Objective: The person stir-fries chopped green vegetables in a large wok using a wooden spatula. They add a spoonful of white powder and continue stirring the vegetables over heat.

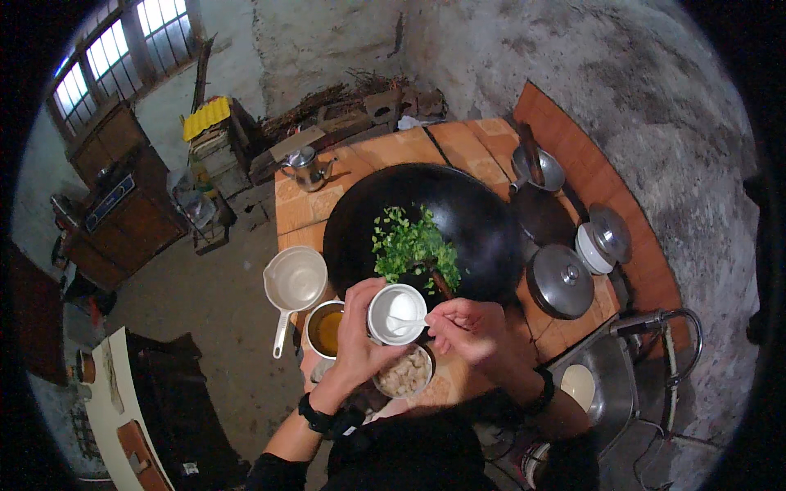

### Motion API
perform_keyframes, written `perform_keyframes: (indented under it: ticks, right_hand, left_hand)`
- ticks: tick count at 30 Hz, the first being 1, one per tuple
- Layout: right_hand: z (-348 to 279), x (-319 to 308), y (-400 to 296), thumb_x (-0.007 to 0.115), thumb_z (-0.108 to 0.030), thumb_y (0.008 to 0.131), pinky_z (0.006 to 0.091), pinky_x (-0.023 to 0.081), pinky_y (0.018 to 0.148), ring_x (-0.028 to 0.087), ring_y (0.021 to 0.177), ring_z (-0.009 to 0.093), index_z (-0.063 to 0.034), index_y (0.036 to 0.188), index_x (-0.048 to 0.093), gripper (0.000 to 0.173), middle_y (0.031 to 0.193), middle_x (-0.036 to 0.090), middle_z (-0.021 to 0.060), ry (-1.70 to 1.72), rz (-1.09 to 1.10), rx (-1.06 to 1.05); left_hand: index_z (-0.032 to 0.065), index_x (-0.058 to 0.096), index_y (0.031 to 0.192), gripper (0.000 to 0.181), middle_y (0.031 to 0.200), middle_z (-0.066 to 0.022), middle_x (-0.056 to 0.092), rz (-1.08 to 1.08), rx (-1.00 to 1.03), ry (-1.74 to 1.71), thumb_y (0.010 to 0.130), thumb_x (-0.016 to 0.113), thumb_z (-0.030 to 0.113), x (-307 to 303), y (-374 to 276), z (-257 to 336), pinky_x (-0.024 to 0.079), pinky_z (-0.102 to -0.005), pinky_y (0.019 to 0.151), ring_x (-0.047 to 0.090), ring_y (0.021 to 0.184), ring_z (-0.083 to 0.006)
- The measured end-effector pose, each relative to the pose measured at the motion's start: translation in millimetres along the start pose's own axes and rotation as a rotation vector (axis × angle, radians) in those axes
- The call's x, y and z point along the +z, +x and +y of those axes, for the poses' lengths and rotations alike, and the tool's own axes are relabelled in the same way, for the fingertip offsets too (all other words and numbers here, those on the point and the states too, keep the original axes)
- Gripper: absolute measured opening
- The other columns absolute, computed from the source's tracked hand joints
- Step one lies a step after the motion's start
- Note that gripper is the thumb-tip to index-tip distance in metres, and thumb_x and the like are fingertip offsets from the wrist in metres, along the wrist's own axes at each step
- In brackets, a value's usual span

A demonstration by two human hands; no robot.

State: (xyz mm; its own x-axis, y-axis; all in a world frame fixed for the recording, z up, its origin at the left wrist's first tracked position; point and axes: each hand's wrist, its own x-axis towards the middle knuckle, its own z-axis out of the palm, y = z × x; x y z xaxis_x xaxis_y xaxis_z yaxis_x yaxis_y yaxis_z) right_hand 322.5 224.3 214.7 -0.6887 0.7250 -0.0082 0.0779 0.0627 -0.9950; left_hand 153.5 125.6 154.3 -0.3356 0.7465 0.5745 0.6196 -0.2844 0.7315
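My left hand holds a small white tub with white granules inside. My right hand pinches the handle of a small white spoon, whose bowl is in the tub. Just beyond is a large black wok with chopped green vegetables in it and a brown handle lying among them. Below the tub stands a bowl of pale pieces. Left of my left hand is a container of amber liquid, partly hidden by the hand.
A pale plastic ladle lies at the left edge of the tiled stove, with a metal kettle behind. Along the right are a small metal pan, a white bowl, a metal lid, and a sink with a faucet.
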Motion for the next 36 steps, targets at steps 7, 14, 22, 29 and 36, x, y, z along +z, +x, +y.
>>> perform_keyframes:
  ticks: [7, 14, 22, 29, 36]
  right_hand:
    - [0.5, -15.5, 29.3, 0.067, -0.01, 0.086, 0.0239, 0.049, 0.048, 0.059, 0.054, 0.01, 0.0031, 0.087, 0.067, 0.013, 0.07, 0.065, 0.009, 0.094, 0.079, 0.064]
    - [22.5, -36.0, 70.0, 0.066, -0.012, 0.087, 0.025, 0.046, 0.047, 0.058, 0.054, 0.012, 0.0049, 0.088, 0.066, 0.017, 0.071, 0.065, 0.0097, 0.269, 0.019, 0.161]
    - [74.1, -83.9, 173.9, 0.068, -0.011, 0.087, 0.0228, 0.045, 0.053, 0.056, 0.059, 0.012, 0.0033, 0.094, 0.064, 0.016, 0.075, 0.064, 0.0076, 0.397, 0.285, 0.126]
    - [93.5, -94.3, 226.8, 0.068, -0.009, 0.087, 0.0226, 0.045, 0.056, 0.055, 0.061, 0.012, 0.0036, 0.095, 0.064, 0.016, 0.076, 0.064, 0.0076, 0.455, 0.295, 0.106]
    - [87.7, -105.7, 228.4, 0.068, -0.007, 0.086, 0.0217, 0.044, 0.055, 0.055, 0.061, 0.011, 0.003, 0.094, 0.064, 0.014, 0.077, 0.063, 0.0065, 0.492, 0.277, 0.179]
  left_hand:
    - [0.0022, 0.045, 0.119, 0.076, 0.118, -0.0168, 0.051, 0.05, -0.145, -0.031, 0.057, 0.087, 0.016, 11.4, 15.7, -17.0, 0.045, -0.039, 0.092, 0.053, 0.109, -0.0321]
    - [0.0018, 0.044, 0.119, 0.077, 0.113, -0.0136, 0.052, 0.094, -0.284, -0.06, 0.058, 0.088, 0.017, 20.4, 25.6, -41.3, 0.047, -0.0362, 0.089, 0.057, 0.104, -0.0262]
    - [0.0046, 0.037, 0.125, 0.083, 0.116, -0.0125, 0.054, 0.157, -0.406, -0.057, 0.06, 0.088, 0.015, -5.8, 12.0, -49.2, 0.046, -0.0354, 0.094, 0.056, 0.11, -0.0231]
    - [0.0032, 0.042, 0.122, 0.08, 0.114, -0.0116, 0.054, 0.25, -0.483, -0.014, 0.059, 0.088, 0.017, -35.4, 0.5, -41.7, 0.046, -0.0343, 0.092, 0.056, 0.106, -0.0221]
    - [0.003, 0.042, 0.123, 0.081, 0.116, -0.0114, 0.053, 0.314, -0.514, 0.011, 0.058, 0.087, 0.018, -43.3, -6.0, -43.6, 0.044, -0.0356, 0.096, 0.055, 0.109, -0.0233]
